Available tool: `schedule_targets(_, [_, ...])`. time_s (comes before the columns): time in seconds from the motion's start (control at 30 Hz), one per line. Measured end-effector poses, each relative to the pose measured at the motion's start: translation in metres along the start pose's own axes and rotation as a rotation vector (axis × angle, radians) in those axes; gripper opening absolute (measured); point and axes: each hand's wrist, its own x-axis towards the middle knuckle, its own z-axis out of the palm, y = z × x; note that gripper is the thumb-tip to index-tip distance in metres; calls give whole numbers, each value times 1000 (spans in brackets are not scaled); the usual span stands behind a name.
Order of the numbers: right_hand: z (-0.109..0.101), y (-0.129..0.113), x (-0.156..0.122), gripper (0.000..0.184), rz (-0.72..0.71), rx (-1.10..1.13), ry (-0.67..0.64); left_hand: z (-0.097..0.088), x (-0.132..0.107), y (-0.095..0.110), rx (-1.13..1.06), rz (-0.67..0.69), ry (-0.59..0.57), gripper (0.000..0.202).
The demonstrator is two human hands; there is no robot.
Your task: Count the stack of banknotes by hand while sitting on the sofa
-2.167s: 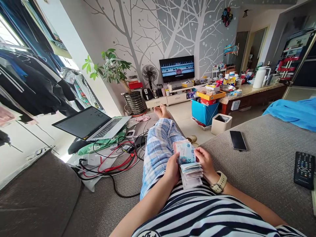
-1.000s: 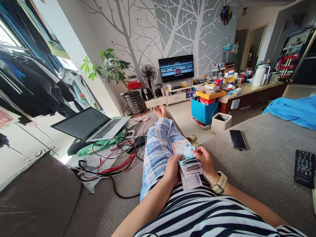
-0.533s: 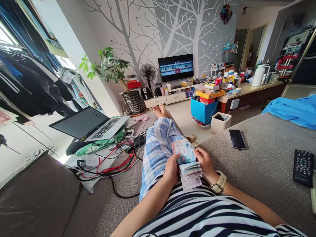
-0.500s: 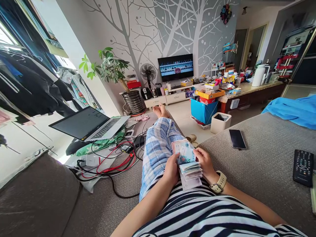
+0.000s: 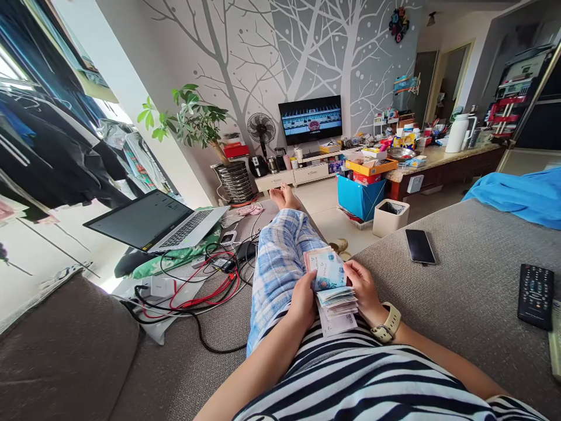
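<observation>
A bundle of banknotes point(image 5: 336, 304) rests over my lap, its folded edges fanned in layers toward me. Blue-green and pinkish notes stand up at its far side. My left hand point(image 5: 304, 298) grips the bundle from the left, thumb laid on the notes. On the other side, my right hand point(image 5: 363, 287) pinches the upper right edge of the blue-green note between thumb and fingers. A pale watch point(image 5: 387, 323) circles my right wrist. The fingers beneath the bundle are hidden.
A phone point(image 5: 419, 246) and a remote control point(image 5: 535, 297) lie on the sofa point(image 5: 473, 280) to my right. At my left are an open laptop point(image 5: 153, 225) and tangled cables point(image 5: 219, 275). A bin point(image 5: 391, 218) stands on the floor beyond the sofa.
The view has shifted very slightly. Both hands keep their hold on the banknotes, and the upper blue-green note is a little more spread out.
</observation>
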Motion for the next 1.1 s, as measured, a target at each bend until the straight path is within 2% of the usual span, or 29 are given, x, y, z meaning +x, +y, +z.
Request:
schedule_targets(0.57, [1,-1,0,33,-14,-9,2,1,0,0,-18,-22,11,21])
schedule_targets(1.1, [1,-3,-3,33,-25,14,-18,4,-3,2,-1,10,34,20])
